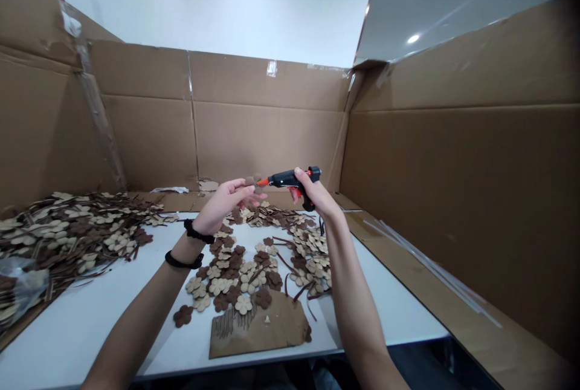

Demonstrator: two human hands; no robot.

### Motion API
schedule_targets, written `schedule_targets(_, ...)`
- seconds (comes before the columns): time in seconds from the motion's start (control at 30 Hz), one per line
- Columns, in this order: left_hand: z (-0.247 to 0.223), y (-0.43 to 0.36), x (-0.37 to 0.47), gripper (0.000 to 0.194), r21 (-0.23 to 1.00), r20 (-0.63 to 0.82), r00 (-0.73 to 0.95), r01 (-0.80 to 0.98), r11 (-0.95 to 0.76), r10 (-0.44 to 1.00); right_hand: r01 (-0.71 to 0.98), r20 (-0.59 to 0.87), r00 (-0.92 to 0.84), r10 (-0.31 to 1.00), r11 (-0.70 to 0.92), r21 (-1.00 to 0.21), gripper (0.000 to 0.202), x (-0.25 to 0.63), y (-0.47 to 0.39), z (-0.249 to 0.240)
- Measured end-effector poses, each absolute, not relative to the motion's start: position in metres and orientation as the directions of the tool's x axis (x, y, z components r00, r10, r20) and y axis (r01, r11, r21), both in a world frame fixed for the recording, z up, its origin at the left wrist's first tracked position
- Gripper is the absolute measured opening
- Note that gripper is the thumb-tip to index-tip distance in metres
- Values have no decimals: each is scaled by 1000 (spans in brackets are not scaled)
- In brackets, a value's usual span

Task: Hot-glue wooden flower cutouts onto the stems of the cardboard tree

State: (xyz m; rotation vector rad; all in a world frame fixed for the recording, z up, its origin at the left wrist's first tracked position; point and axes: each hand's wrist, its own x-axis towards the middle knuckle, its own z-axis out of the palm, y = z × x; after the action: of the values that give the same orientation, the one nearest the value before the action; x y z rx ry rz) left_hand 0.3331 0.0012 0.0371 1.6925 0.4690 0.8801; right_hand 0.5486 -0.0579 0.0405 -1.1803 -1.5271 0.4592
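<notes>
My right hand (315,191) is wrapped round a black hot glue gun (287,179) with a red trigger and an orange nozzle. The nozzle points left and reaches a brown flower cutout (252,180), which my left hand (233,195) pinches by its edge above the table. Whether the tip touches the flower I cannot tell. Below both hands, brown and cream flower cutouts (220,285) lie scattered over the white table. At the near edge sits a piece of cardboard (276,326) with thin dark strips along its upper left side.
A large heap of flowers with stems (67,233) covers the table's left side, beside a clear plastic bag (20,284). Tall cardboard walls (267,130) enclose the back and sides. Long translucent sticks (435,269) lie along the right edge.
</notes>
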Motion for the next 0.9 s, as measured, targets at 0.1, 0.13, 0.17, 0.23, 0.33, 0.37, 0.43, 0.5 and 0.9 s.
schedule_targets(0.1, 36, 1, 334, 31, 944, 314, 639, -127, -306, 702, 438, 518, 110, 848, 427, -791, 59, 549, -58, 40)
schedule_targets(0.13, 36, 1, 334, 31, 943, 314, 638, -126, -307, 703, 440, 519, 115, 847, 425, -791, 60, 549, -58, 40)
schedule_targets(0.17, 35, 1, 335, 31, 943, 315, 636, -124, -310, 704, 443, 520, 120, 846, 423, -790, 60, 549, -58, 40)
schedule_targets(0.23, 34, 2, 335, 30, 938, 324, 633, -120, -324, 703, 452, 519, 125, 846, 417, -788, 60, 549, -58, 40)
schedule_targets(0.33, 32, 3, 336, 26, 925, 352, 617, -112, -364, 704, 475, 512, 129, 849, 400, -784, 60, 548, -59, 41)
schedule_targets(0.37, 32, 3, 336, 25, 920, 360, 609, -105, -378, 707, 486, 510, 129, 850, 394, -780, 60, 548, -60, 42)
schedule_targets(0.43, 32, 3, 337, 21, 911, 367, 595, -77, -404, 715, 518, 507, 129, 852, 378, -767, 59, 550, -62, 43)
schedule_targets(0.5, 32, 4, 338, 19, 900, 377, 585, -48, -433, 718, 593, 513, 151, 845, 338, -731, 58, 553, -63, 44)
schedule_targets(0.9, 22, 2, 349, 22, 884, 314, 667, 55, -465, 676, 349, 525, 44, 850, 480, -805, 31, 541, -55, 40)
